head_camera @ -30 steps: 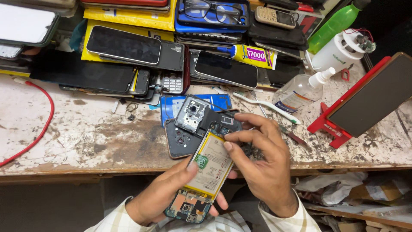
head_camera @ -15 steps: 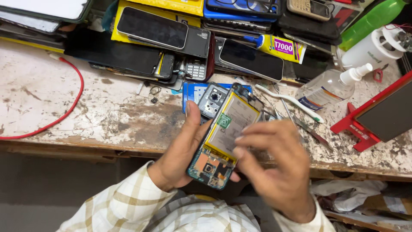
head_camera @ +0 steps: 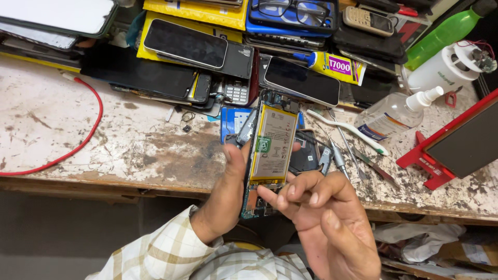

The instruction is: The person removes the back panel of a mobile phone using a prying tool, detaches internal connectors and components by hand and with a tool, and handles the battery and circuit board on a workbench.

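Since the opened phone (head_camera: 267,155) sat above the bench edge, left hand (head_camera: 228,197) clamped round its sides, right hand (head_camera: 324,218) half-curled and empty, I'd say light, rigid, fragile, so edges only.

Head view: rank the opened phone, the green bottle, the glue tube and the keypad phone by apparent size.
1. opened phone, though nearness to the camera inflates it
2. green bottle, partly cut off
3. glue tube
4. keypad phone, looks close to the tube

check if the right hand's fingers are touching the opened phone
Touching. The head view shows the right hand with a fingertip laid against the lower edge of the opened phone, which the left hand grips.
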